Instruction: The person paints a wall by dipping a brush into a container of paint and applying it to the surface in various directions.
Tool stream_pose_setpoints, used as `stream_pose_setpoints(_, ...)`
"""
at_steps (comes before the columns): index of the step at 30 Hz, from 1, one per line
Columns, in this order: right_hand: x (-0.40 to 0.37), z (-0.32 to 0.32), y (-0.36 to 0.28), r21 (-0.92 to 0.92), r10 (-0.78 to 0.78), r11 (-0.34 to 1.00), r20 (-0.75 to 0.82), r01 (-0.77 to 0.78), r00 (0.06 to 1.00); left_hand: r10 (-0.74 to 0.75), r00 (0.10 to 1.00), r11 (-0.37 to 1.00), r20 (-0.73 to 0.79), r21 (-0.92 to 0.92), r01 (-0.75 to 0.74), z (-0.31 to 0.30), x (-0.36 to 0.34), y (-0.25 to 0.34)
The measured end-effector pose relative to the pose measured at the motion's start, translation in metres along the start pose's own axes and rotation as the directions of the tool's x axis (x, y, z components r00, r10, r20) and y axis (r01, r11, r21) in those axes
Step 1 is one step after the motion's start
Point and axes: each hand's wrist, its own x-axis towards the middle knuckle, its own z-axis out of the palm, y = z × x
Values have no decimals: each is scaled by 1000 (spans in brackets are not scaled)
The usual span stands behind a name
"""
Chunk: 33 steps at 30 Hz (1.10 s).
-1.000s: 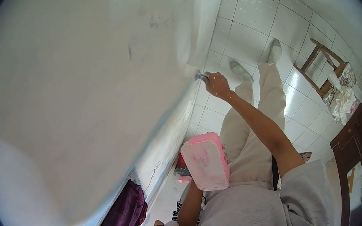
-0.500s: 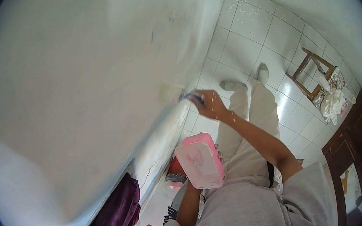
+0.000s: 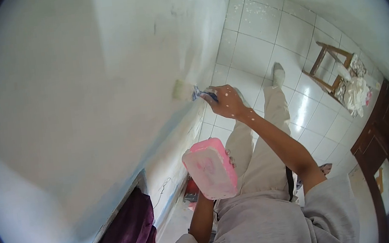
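My right hand [image 3: 229, 102], speckled with white paint, is closed around the handle of a paintbrush [image 3: 196, 92]. The pale bristles lie against the whitish wall [image 3: 96, 104], near its corner edge. Lower down, my left hand [image 3: 231, 158] holds a pink plastic container [image 3: 209, 168] in front of my body. Whitish paint coats the container's inside. Only some fingertips of the left hand show at the container's right side; the rest is hidden behind it.
A purple curtain [image 3: 126, 235] hangs in an opening at lower left. On the tiled floor [image 3: 258, 47], a wooden stool [image 3: 329, 65] lies beside crumpled plastic [image 3: 357, 95]. A dark wooden door [image 3: 382, 124] is at right. Something red [image 3: 191, 186] sits behind the container.
The brush and my right hand have shifted slightly up the wall. The camera view has moved a little, and one of my feet is now mostly hidden behind the right hand.
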Motion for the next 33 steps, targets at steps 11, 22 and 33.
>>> stream_pose_setpoints(11, 42, 89, 127, -196, 146, 966, -138, -172, 980, 43, 994, 992, -104, 123, -30, -45, -24, 11)
stream_pose_setpoints(22, -34, 13, -30, 69, -67, 995, -7, 68, 998, 138, 983, 952, -122, 290, -98, -67, -54, 12)
stream_pose_setpoints(33, 46, 90, 110, -336, 141, 924, -144, -182, 980, 72, 996, 966, -56, 251, -55, -61, -54, 23)
